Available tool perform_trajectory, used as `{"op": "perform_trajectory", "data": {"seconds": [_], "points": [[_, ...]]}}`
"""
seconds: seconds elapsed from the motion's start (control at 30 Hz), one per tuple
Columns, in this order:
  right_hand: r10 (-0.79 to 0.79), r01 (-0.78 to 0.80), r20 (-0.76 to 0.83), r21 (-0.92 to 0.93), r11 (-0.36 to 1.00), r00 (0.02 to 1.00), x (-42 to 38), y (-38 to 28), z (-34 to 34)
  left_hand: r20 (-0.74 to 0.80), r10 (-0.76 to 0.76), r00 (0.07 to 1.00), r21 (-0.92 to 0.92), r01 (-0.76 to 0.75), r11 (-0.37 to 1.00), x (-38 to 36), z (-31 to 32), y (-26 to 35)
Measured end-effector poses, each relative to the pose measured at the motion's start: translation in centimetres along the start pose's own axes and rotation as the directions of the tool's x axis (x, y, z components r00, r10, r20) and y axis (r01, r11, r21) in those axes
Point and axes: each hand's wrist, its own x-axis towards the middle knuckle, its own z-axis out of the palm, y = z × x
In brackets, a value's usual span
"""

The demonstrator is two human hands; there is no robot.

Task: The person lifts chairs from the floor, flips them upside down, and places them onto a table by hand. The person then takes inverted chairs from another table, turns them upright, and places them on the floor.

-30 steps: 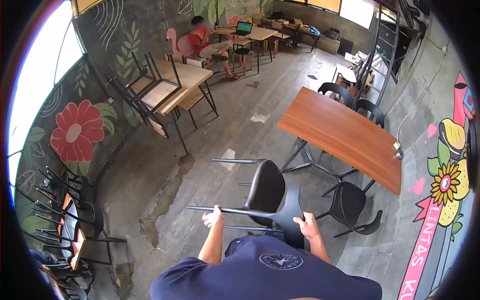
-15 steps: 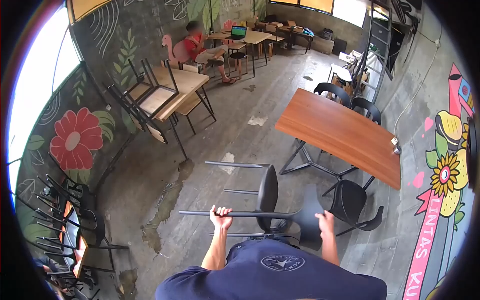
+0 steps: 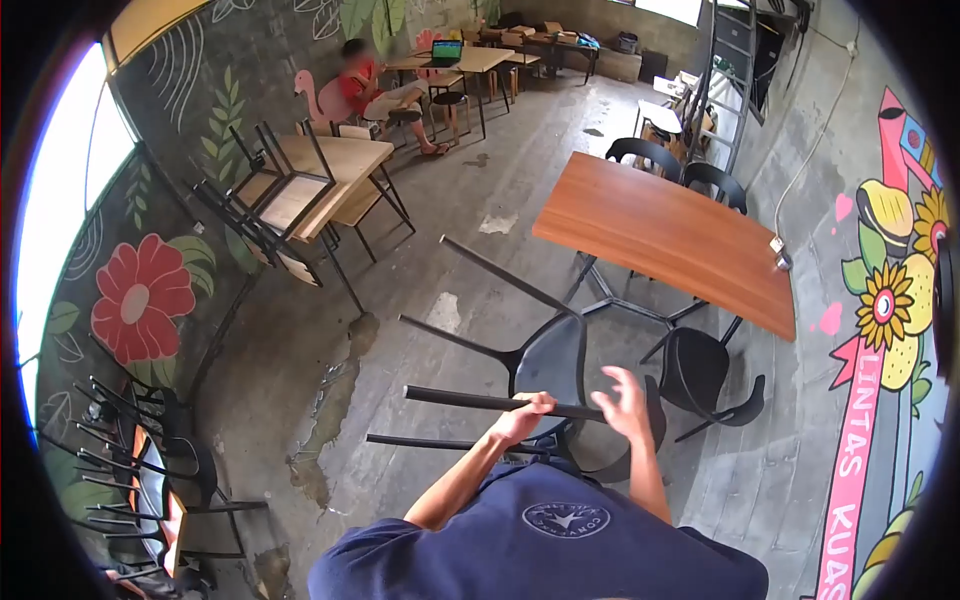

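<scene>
A black chair (image 3: 552, 362) is held tipped on its side in front of my body, its legs pointing left and its seat facing sideways. My left hand (image 3: 524, 417) is wrapped around one of its legs, a short way from where the leg meets the seat. Close by, my right hand (image 3: 626, 408) has its fingers spread and raised, right at the upper end of that same leg beside the curved backrest. Part of the backrest lies behind my right wrist and forearm.
A reddish-brown table (image 3: 668, 240) stands ahead to the right, with another black chair (image 3: 696, 372) at its near side. A wooden table (image 3: 345, 165) bears an upturned chair. Stacked chairs (image 3: 150, 480) are at lower left. A seated person (image 3: 365, 88) is near a laptop (image 3: 446, 52).
My right hand has let go of the backrest and opened. My left hand has shifted right and up, still on the leg. The chair has turned, its legs now slanting up to the left.
</scene>
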Motion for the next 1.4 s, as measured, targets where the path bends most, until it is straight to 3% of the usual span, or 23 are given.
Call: {"op": "perform_trajectory", "data": {"seconds": [0.03,0.1,0.13,0.17,0.2,0.27,0.33,0.37,0.47,0.6,0.67,0.7,0.77,0.8,0.83,0.87,0.93,1.0,1.03,1.1,1.27,1.33,1.4], "points": [[-0.103,0.103,0.079,0.009,0.995,0.992,0.5,-2.5,1.1,-0.022,-0.062,0.998,0.088,0.064,0.994,0.0,0.4,-0.3],[-0.374,0.378,0.198,0.015,0.925,0.906,1.1,-5.3,4.1,0.079,-0.206,0.975,0.020,0.205,0.979,-0.5,-2.2,-2.3],[-0.387,0.368,0.258,0.119,0.922,0.885,0.8,-6.3,5.6,0.171,-0.262,0.950,-0.044,0.273,0.961,-0.9,-4.2,-3.9],[-0.279,0.202,0.403,0.223,0.954,0.872,0.8,-8.2,6.4,0.172,-0.269,0.948,-0.040,0.279,0.959,-1.1,-4.1,-4.0],[-0.401,0.353,0.396,0.190,0.916,0.826,0.8,-8.3,7.8,0.177,-0.267,0.947,-0.012,0.273,0.962,-1.1,-3.9,-4.1],[-0.439,0.329,0.413,0.312,0.891,0.798,0.4,-8.2,10.7,0.188,-0.259,0.947,0.045,0.255,0.966,-1.0,-2.7,-3.6],[-0.090,0.153,0.693,-0.030,0.988,0.715,0.5,-10.1,10.8,0.197,-0.250,0.948,0.097,0.235,0.967,-1.1,-1.2,-3.2],[-0.153,0.176,0.595,0.020,0.984,0.789,0.0,-9.0,11.9,0.201,-0.246,0.948,0.123,0.224,0.967,-1.1,-0.4,-3.0],[-0.104,0.148,0.591,-0.026,0.989,0.800,-0.5,-7.3,13.0,0.211,-0.232,0.950,0.201,0.190,0.961,-1.2,1.4,-2.6],[0.179,-0.069,0.493,-0.232,0.970,0.851,-0.1,-6.0,11.8,0.162,-0.266,0.950,0.315,0.206,0.927,-1.6,-0.7,-4.4],[0.182,-0.081,0.333,-0.295,0.952,0.925,0.8,-4.4,10.2,-0.105,-0.261,0.960,0.304,0.280,0.910,-2.7,-3.9,-6.6],[0.168,-0.077,0.282,-0.306,0.949,0.945,1.5,-3.9,8.9,-0.159,-0.418,0.895,0.423,0.444,0.790,-2.5,-1.1,-2.0],[0.105,-0.056,0.178,-0.264,0.963,0.978,2.5,-1.1,7.2,-0.326,-0.238,0.915,0.474,0.376,0.796,-3.2,-4.4,-2.5],[0.078,-0.041,0.134,-0.258,0.965,0.988,2.9,-0.1,6.4,-0.455,-0.121,0.882,0.578,0.396,0.714,-4.0,-6.5,-3.0],[0.026,-0.007,0.102,-0.184,0.983,0.994,3.1,0.1,5.4,-0.557,-0.114,0.823,0.481,0.431,0.763,-5.1,-8.5,-3.1],[-0.023,0.030,0.063,-0.109,0.994,0.998,3.2,0.3,4.6,-0.690,-0.191,0.698,0.379,0.573,0.726,-5.7,-8.6,-1.6],[-0.019,0.019,0.044,-0.021,1.000,0.999,3.0,1.5,3.7,-0.696,-0.290,0.657,0.276,0.618,0.736,-7.9,-11.7,-0.8],[0.020,-0.022,0.069,0.029,0.999,0.997,2.9,1.8,2.9,-0.732,-0.377,0.568,0.233,0.728,0.645,-9.1,-12.3,0.8],[0.020,-0.022,0.063,0.031,0.999,0.998,2.9,2.1,2.5,-0.731,-0.376,0.570,0.238,0.729,0.642,-9.3,-12.5,1.0],[0.022,-0.024,0.048,0.050,0.998,0.999,2.9,2.9,1.7,-0.850,-0.273,0.450,0.176,0.732,0.659,-9.4,-12.9,1.2],[0.008,-0.004,-0.026,0.157,0.988,1.000,3.6,2.7,-1.3,-0.844,-0.117,0.523,0.217,0.533,0.818,-5.4,-14.2,1.7],[0.027,-0.013,-0.068,0.197,0.980,0.997,4.4,3.3,-3.0,-0.550,0.050,0.834,0.318,0.154,0.935,-2.8,-13.1,1.8],[0.081,-0.052,-0.102,0.255,0.966,0.992,5.5,2.1,-4.7,-0.542,0.014,0.840,0.252,0.147,0.956,-0.2,-9.5,3.7]]}}
